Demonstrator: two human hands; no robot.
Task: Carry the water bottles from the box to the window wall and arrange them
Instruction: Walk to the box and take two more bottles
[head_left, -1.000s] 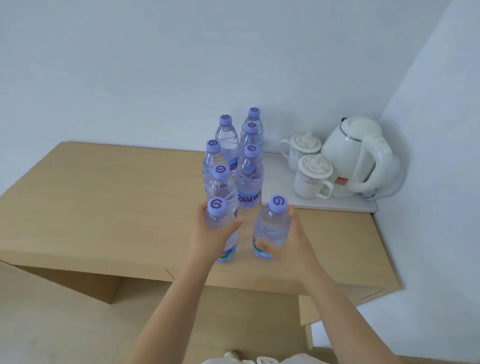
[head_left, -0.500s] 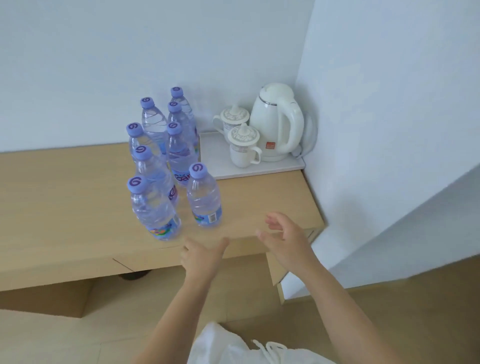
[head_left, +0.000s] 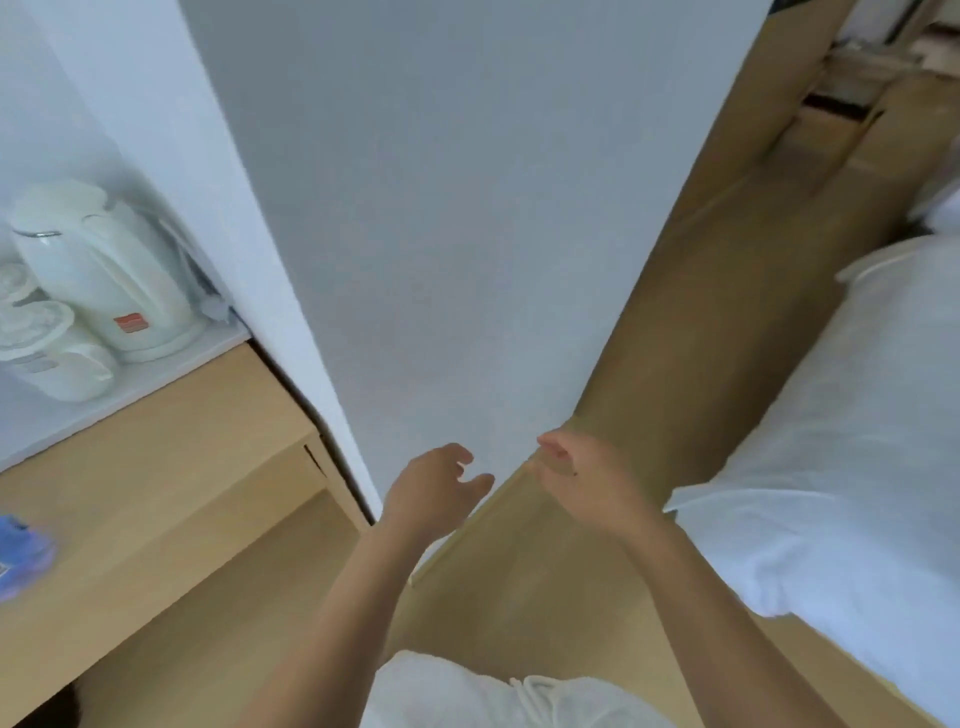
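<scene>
My left hand (head_left: 434, 488) and my right hand (head_left: 582, 478) hang in front of me, both empty with loosely curled fingers, over the wooden floor beside a white wall corner. One water bottle (head_left: 21, 556) with a purple cap shows as a blur at the far left edge, standing on the wooden desk (head_left: 171, 467). The other bottles are out of view. No box is in sight.
A white kettle (head_left: 104, 270) and white lidded cups (head_left: 47, 343) sit on a white tray (head_left: 156, 374) in the desk's corner. A white wall (head_left: 441, 234) fills the middle. A bed with white bedding (head_left: 831, 441) stands at the right, with a wooden floor strip (head_left: 649, 338) between.
Both hands let go of the two front bottles and drew back from the desk. My view has swung right, away from the bottles toward the wall corner and the bed.
</scene>
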